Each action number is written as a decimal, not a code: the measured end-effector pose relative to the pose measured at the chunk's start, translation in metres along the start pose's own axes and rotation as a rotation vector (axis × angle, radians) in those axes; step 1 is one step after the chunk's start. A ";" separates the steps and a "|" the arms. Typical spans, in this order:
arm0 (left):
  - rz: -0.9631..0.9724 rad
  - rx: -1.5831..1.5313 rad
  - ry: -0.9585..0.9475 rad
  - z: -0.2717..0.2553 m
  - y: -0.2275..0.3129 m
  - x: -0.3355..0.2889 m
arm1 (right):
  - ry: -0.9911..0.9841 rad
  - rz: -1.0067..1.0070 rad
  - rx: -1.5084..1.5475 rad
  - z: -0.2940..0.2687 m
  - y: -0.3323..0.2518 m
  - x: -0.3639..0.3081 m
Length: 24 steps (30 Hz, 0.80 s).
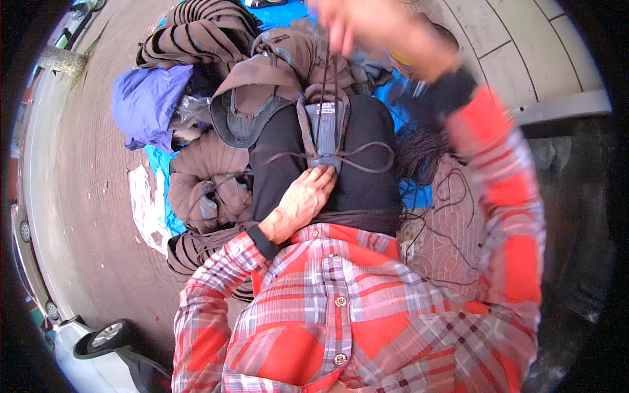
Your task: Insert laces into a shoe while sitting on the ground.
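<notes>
A brown shoe upper [307, 116] with a grey tongue [325, 131] lies between my black-trousered thighs. My left hand [303, 200] is closed on its near end, fingertips pressed on the grey-blue part. A dark shoelace [320, 118] runs up from there in two taut strands, and a loose loop spreads over my right thigh. High above the upper, my right hand [373, 33] is raised and blurred by motion; the strands reach its curled fingers, though the grip itself is smeared. Another brown upper [259, 88] with a dark lining rests against my left thigh.
Stacked brown uppers [206, 33] lie ahead and to the left on blue sheeting [413, 194]. A purple bag [149, 105] stands to the left. Dark laces [426, 141] hang in a bundle by my right thigh. Further left are a paved surface and a parked car [98, 354].
</notes>
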<state>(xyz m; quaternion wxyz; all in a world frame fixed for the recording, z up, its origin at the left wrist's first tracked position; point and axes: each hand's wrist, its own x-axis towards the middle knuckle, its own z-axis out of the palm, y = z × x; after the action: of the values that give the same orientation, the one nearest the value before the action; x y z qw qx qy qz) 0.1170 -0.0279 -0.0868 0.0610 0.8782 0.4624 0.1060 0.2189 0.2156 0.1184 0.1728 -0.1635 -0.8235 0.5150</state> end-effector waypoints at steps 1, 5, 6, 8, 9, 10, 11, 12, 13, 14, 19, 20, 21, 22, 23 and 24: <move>-0.004 -0.050 0.006 0.002 -0.004 0.001 | 0.010 0.005 0.005 0.003 -0.001 -0.003; 0.017 -0.128 0.004 -0.003 -0.005 0.002 | 0.157 0.036 -0.007 -0.125 0.016 -0.209; 0.014 -0.123 0.000 0.000 -0.005 0.000 | 0.188 0.032 -0.011 -0.155 0.017 -0.253; -0.025 -0.163 -0.022 0.007 -0.005 -0.004 | 0.252 0.040 -0.029 -0.192 0.027 -0.296; -0.025 -0.160 -0.023 0.005 -0.006 -0.001 | 0.283 0.039 -0.038 -0.201 0.029 -0.302; -0.017 -0.160 -0.012 0.001 -0.004 -0.002 | 0.311 0.040 -0.042 -0.206 0.031 -0.306; -0.007 -0.160 -0.001 -0.002 -0.003 -0.003 | 0.341 0.041 -0.047 -0.212 0.034 -0.310; -0.008 -0.158 0.002 -0.001 -0.003 -0.005 | 0.371 0.040 -0.057 -0.219 0.034 -0.311; 0.003 -0.208 0.011 0.001 -0.005 -0.007 | 0.402 0.038 -0.068 -0.226 0.035 -0.312; 0.015 -0.259 0.019 0.002 -0.005 -0.009 | 0.433 0.036 -0.077 -0.234 0.036 -0.313; -0.145 -0.267 0.026 -0.008 -0.004 -0.007 | 0.572 0.001 -0.050 -0.282 0.087 -0.310; -0.229 -0.269 0.032 -0.008 -0.003 -0.009 | 0.588 -0.014 -0.020 -0.296 0.112 -0.302; -0.103 -0.326 0.054 0.004 -0.007 0.008 | 0.696 0.049 -0.130 -0.388 0.093 -0.406; 0.007 -0.326 0.158 0.022 -0.014 0.010 | 0.740 0.086 -0.257 -0.455 0.031 -0.455; -0.003 -0.235 0.188 0.021 -0.011 0.003 | 0.747 0.053 -0.233 -0.461 0.055 -0.431; -0.017 -0.211 0.167 0.015 -0.009 0.000 | 0.781 0.040 -0.211 -0.463 0.078 -0.435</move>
<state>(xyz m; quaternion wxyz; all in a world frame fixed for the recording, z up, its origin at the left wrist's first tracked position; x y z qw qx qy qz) 0.1133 -0.0226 -0.1028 0.1152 0.8511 0.4594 0.2265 0.8217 0.4194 0.1873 0.4450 -0.3797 -0.7408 0.3301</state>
